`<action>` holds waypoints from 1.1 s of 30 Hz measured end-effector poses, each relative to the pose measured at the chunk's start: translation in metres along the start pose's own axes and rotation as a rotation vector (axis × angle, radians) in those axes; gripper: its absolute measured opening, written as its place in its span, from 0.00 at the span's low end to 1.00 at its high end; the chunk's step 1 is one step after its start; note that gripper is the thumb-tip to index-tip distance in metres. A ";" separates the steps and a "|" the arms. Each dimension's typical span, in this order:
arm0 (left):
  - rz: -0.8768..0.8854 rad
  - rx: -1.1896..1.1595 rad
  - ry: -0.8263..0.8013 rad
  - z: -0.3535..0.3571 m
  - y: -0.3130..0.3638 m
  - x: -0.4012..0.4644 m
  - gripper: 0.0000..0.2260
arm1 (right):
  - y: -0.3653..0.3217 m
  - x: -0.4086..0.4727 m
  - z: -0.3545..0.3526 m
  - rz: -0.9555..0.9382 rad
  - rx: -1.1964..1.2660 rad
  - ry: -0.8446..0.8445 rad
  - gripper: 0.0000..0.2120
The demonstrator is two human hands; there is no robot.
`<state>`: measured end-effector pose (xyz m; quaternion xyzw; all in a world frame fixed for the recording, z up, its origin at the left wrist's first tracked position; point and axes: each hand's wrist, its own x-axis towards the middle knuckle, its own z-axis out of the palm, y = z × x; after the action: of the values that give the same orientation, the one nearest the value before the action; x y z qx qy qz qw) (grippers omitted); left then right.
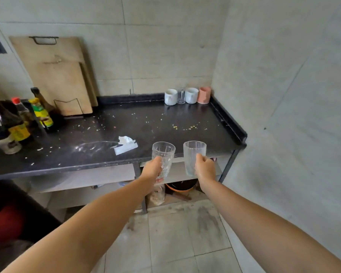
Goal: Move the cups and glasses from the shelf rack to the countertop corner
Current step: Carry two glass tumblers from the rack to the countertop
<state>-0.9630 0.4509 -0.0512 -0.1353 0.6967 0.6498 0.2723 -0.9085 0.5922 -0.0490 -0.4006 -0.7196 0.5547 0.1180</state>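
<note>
My left hand [153,168] grips a clear patterned glass [164,154], held upright in front of the counter's front edge. My right hand [204,168] grips a clear ribbed glass [193,154], also upright, just to the right of the first. In the far right corner of the black countertop [146,123] stand a white mug [170,97], a small clear glass [181,96], a second white mug [191,95] and a pink cup [204,95], lined up along the back wall.
Sauce bottles [18,123] crowd the counter's left end. Wooden cutting boards [55,75] lean on the back wall. Crumpled white paper [126,144] and crumbs lie mid-counter. A raised lip [229,121] runs along the counter's right edge. An orange bowl [180,188] sits on a shelf below.
</note>
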 end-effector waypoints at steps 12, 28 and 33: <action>-0.038 0.018 -0.086 0.132 0.087 0.173 0.15 | -0.037 0.250 -0.008 0.057 0.096 0.029 0.19; -0.212 -0.107 0.008 0.274 0.198 0.379 0.13 | -0.086 0.523 0.009 0.107 0.006 -0.015 0.21; -0.216 -0.126 -0.018 0.294 0.213 0.428 0.18 | -0.093 0.567 0.031 0.067 -0.043 0.003 0.18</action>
<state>-1.3676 0.8353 -0.1135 -0.2204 0.6335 0.6602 0.3381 -1.3380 0.9655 -0.1322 -0.4278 -0.7174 0.5420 0.0920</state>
